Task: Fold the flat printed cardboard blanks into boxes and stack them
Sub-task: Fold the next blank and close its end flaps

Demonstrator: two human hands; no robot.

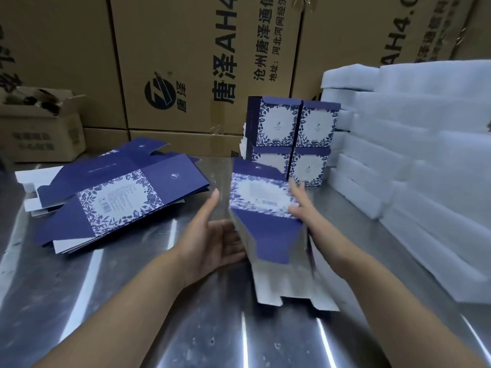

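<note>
Steel tabletop (132, 301): blue floral cardboard blank (265, 229) is pressed between flat-fingered left hand (220, 240) and right hand (300, 205), ungripped; slippage may crease it.

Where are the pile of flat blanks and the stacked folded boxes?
pile of flat blanks (119, 200): head view, top blank's flowered panel.
stacked folded boxes (277, 123): head view, upper left box's white front.

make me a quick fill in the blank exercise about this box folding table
The folded boxes show ___ white front panels.
The pile of flat blanks lies on the person's ___ side.
The white foam sheets are stacked on the person's ___ side.
The half-folded blank sits ___ the left hand and right hand.
Missing words: four, left, right, between.
</note>
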